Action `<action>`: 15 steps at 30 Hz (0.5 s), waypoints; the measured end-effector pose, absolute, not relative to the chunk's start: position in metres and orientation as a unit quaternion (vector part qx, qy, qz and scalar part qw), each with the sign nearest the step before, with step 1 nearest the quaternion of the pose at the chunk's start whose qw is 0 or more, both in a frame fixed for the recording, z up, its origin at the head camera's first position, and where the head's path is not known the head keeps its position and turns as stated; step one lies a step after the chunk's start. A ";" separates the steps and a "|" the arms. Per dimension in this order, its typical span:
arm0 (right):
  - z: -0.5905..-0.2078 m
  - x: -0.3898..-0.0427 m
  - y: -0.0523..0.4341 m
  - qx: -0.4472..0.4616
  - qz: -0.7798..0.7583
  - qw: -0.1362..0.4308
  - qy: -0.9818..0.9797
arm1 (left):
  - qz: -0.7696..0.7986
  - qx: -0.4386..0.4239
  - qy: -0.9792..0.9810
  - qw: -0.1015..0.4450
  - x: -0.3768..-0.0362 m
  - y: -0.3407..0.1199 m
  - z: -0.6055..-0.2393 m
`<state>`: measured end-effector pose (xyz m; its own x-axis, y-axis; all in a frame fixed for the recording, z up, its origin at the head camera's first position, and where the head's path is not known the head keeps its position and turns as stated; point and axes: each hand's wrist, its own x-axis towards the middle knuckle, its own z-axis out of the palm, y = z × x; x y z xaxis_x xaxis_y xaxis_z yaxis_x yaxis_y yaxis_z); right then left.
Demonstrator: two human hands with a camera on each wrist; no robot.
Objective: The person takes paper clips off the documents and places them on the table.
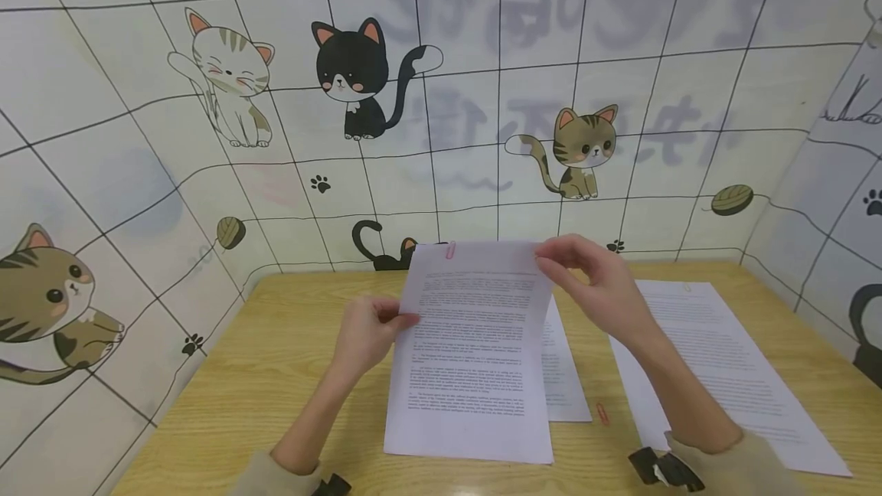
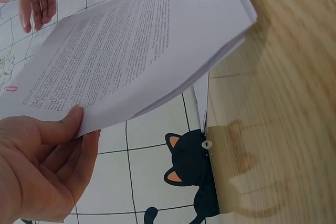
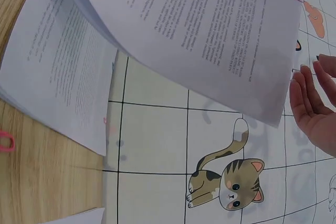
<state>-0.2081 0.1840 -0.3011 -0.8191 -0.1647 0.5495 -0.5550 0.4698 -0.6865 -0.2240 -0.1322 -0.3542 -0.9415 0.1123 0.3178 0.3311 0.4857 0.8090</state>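
Note:
A stack of printed sheets (image 1: 468, 358) stands raised off the table with a pink paper clip (image 1: 451, 251) on its top edge. My left hand (image 1: 368, 334) pinches the stack's left edge, thumb (image 2: 65, 124) on the printed face and fingers behind. Close to the top right corner is my right hand (image 1: 596, 282). In the right wrist view that hand (image 3: 317, 106) is a little apart from the paper, its fingers loosely bent with nothing between them. The sheets bow slightly in the left wrist view, and their lower edges fan apart.
Behind the raised stack, another printed stack (image 1: 568, 381) lies partly hidden on the wooden table (image 1: 227, 389). A loose pink paper clip (image 1: 602, 414) lies to its right. Further right is a third stack (image 1: 730, 373) with a yellowish clip (image 1: 686, 287). A cat-patterned wall covering (image 1: 468, 174) rises behind.

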 end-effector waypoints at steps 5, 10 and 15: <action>-0.299 -0.210 0.176 0.230 0.473 0.238 -0.817 | -0.479 -0.136 -0.859 0.118 -0.222 -0.130 -0.354; -0.298 -0.212 0.166 0.245 0.480 0.246 -0.806 | -0.456 -0.141 -0.870 0.125 -0.218 -0.127 -0.352; -0.299 -0.213 0.154 0.264 0.471 0.257 -0.801 | -0.440 -0.149 -0.875 0.134 -0.215 -0.123 -0.351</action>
